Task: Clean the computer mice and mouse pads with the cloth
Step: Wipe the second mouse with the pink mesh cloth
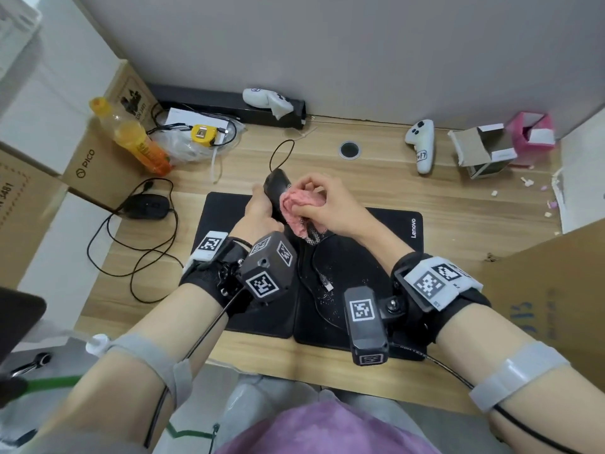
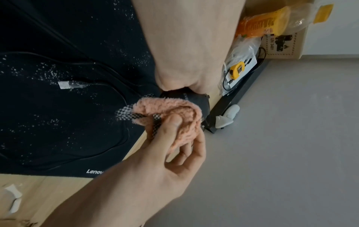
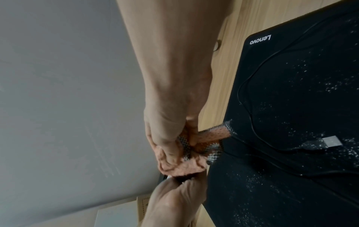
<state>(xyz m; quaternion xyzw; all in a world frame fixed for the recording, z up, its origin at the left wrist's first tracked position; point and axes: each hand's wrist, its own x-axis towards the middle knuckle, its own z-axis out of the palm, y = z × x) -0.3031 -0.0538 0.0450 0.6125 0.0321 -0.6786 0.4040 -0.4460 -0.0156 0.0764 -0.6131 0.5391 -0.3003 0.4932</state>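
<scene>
My left hand (image 1: 258, 208) grips a black wired mouse (image 1: 276, 185) and holds it up above the two black mouse pads (image 1: 360, 257). My right hand (image 1: 322, 204) pinches a bunched pink cloth (image 1: 299, 204) and presses it against the mouse's right side. In the left wrist view the pink cloth (image 2: 174, 113) covers part of the mouse (image 2: 196, 99), with the right thumb on it. The pads (image 2: 58, 107) carry white specks, and the mouse's cable with its USB plug (image 1: 328, 285) lies across them. A second black mouse (image 1: 147, 206) sits on the desk to the left.
An orange drink bottle (image 1: 137, 139), a yellow tape measure (image 1: 203, 135) and cardboard boxes (image 1: 91, 165) crowd the back left. Two white controllers (image 1: 422, 142) lie at the back, with an open carton (image 1: 484, 152) and a pink box (image 1: 533, 132) at the right. A cardboard box (image 1: 540, 290) borders the right side.
</scene>
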